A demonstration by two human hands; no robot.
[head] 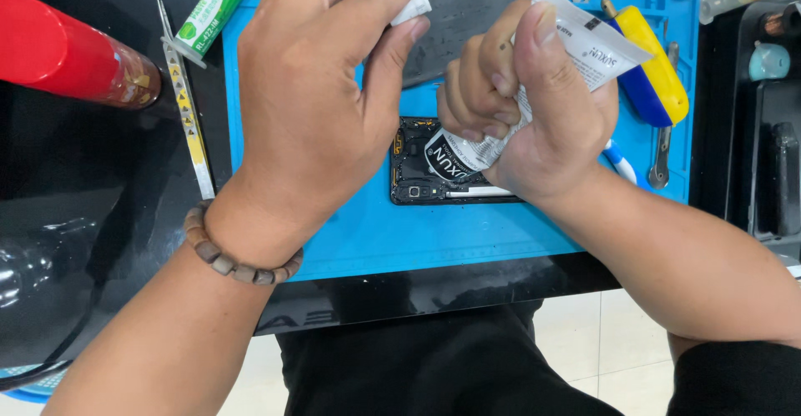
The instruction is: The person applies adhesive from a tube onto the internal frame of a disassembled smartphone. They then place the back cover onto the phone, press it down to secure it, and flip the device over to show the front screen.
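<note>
A glossy black table (100, 216) carries a blue rubbery work mat (367, 232), whose soft, matte surface likely keeps small parts from sliding. At the mat's centre lies an opened phone (417, 174), back cover off, dark circuitry and a camera module exposed, directly under the hands so that whatever leaves the tube lands on it. A dark grey flat panel (467, 7) rests on the mat beyond it. The right hand (534, 107) is clenched tight around a crumpled white adhesive tube (576, 49), fist squeezing the soft metal body, its flat crimped tail sticking out above the thumb. The left hand (317, 90), with a wooden bead bracelet (238, 262) on its wrist, pinches the tube's small white nozzle tip (413, 7) between thumb and forefinger, probably to twist or steady it. A red cylinder (67, 49) lies on the left of the table, with a green-and-white syringe (213, 11) near it. A yellow-and-blue handled tool (659, 74) sits at the mat's right edge, beside metal tweezers (661, 153).
</note>
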